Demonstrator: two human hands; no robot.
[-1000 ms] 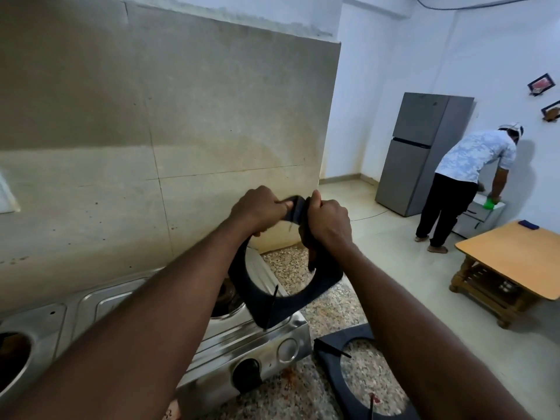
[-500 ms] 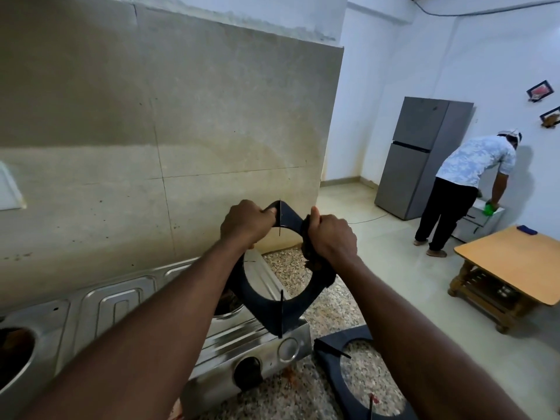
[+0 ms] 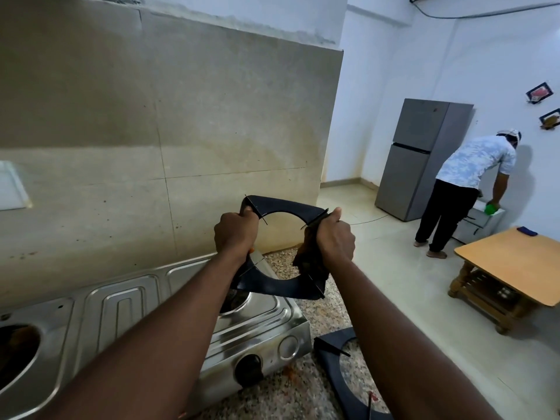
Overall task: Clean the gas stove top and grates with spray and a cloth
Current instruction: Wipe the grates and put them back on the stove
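Observation:
I hold a black square grate (image 3: 288, 206) with a round opening upright above the steel gas stove (image 3: 266, 325). My left hand (image 3: 235, 234) grips its left side. My right hand (image 3: 335, 237) grips its right side with a dark brown cloth (image 3: 309, 262) bunched under the palm against the grate. A second black grate (image 3: 336, 377) lies flat on the speckled counter (image 3: 291, 398) to the right of the stove. The stove's burner wells are uncovered. No spray bottle is in view.
A tiled wall (image 3: 181, 131) rises right behind the stove. Across the room a person (image 3: 463, 189) bends over a small white unit beside a grey fridge (image 3: 421, 159). A wooden table (image 3: 512, 268) stands at the right.
The grate has turned in my hands from a diamond tilt to nearly square and risen a little. My hands have spread apart to its two sides, the cloth staying under my right hand.

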